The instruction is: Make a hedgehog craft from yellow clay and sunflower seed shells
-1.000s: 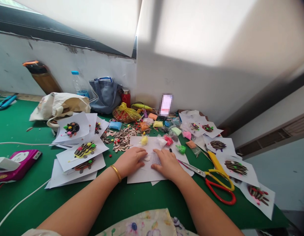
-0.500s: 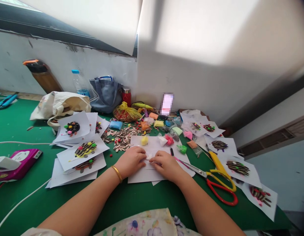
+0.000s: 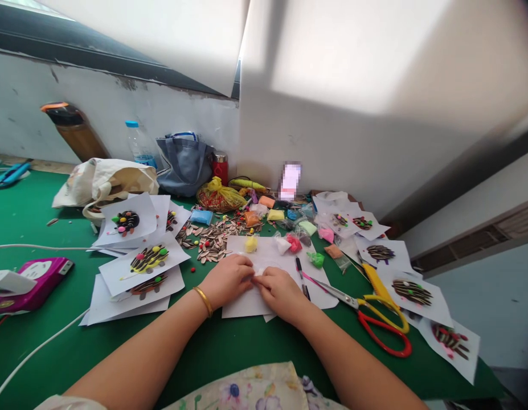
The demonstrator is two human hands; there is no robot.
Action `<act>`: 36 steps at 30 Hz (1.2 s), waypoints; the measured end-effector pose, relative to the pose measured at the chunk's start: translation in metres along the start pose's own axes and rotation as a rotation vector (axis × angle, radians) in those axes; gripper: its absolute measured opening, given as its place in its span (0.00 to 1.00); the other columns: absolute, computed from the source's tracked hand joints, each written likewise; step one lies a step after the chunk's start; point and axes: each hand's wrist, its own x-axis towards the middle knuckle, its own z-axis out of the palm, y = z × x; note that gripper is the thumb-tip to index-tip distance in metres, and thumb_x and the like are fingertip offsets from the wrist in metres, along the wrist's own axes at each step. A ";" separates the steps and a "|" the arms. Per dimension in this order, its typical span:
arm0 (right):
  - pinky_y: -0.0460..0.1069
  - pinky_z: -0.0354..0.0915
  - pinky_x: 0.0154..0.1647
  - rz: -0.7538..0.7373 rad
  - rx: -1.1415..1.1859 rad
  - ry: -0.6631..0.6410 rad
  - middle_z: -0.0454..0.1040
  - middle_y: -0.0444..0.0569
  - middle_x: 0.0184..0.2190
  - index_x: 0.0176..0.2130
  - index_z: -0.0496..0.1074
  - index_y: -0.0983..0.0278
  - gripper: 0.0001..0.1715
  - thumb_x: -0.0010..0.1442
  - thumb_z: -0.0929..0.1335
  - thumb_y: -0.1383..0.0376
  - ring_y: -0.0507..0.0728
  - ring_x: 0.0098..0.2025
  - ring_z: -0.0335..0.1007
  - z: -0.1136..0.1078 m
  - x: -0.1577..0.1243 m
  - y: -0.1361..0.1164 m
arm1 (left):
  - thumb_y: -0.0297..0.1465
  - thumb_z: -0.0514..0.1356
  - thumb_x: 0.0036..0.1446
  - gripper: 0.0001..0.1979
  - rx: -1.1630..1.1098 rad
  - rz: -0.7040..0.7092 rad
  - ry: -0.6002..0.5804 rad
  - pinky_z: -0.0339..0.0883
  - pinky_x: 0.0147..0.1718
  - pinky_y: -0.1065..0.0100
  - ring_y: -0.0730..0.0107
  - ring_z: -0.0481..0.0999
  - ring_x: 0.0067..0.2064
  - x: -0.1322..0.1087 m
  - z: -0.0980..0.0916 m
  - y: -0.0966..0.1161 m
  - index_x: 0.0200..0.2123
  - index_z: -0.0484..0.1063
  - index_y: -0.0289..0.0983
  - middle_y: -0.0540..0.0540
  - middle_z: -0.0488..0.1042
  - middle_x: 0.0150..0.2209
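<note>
In the head view my left hand (image 3: 229,279) rests on the white paper (image 3: 242,307) in front of me, its fingers curled together at the middle of the sheet. My right hand (image 3: 281,290) meets it there, fingertips almost touching the left ones. Between the fingertips shows a little white modelling clay (image 3: 258,272), mostly hidden by both hands, which pinch and press it. Just beyond lie a yellow clay lump (image 3: 250,245), white clay in a bag (image 3: 282,245) and red clay (image 3: 294,244). A black pen (image 3: 301,273) lies right of my right hand.
Large scissors (image 3: 375,313) with red and yellow handles lie at the right beside a yellow cutter (image 3: 378,285). Sunflower seeds (image 3: 212,236) spread behind the paper. Stacked seed pictures (image 3: 148,262) stand left, more pictures (image 3: 413,293) right. A phone (image 3: 290,181) leans on the wall.
My right hand has shifted slightly left and closer to my left hand, covering more of the white clay and baring more of the black pen. My left hand stays in place.
</note>
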 end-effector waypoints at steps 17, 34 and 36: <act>0.50 0.56 0.41 -0.060 -0.138 -0.006 0.70 0.47 0.36 0.52 0.74 0.50 0.21 0.62 0.66 0.67 0.55 0.40 0.65 -0.012 -0.007 0.018 | 0.32 0.66 0.53 0.09 0.008 -0.004 -0.026 0.65 0.50 0.58 0.58 0.73 0.48 0.000 -0.002 -0.001 0.40 0.79 0.41 0.44 0.76 0.46; 0.50 0.56 0.41 0.000 -0.178 0.010 0.70 0.48 0.36 0.53 0.74 0.51 0.22 0.62 0.65 0.67 0.55 0.39 0.65 -0.016 -0.006 0.021 | 0.31 0.66 0.53 0.15 0.004 -0.001 -0.001 0.65 0.50 0.58 0.58 0.72 0.48 -0.002 -0.002 0.000 0.46 0.77 0.42 0.44 0.75 0.46; 0.50 0.56 0.41 0.014 -0.176 0.004 0.70 0.48 0.35 0.53 0.74 0.51 0.21 0.63 0.65 0.66 0.55 0.39 0.65 -0.016 -0.005 0.021 | 0.31 0.65 0.54 0.15 0.017 0.014 0.002 0.65 0.49 0.58 0.58 0.72 0.48 -0.002 -0.002 0.001 0.46 0.77 0.43 0.44 0.75 0.46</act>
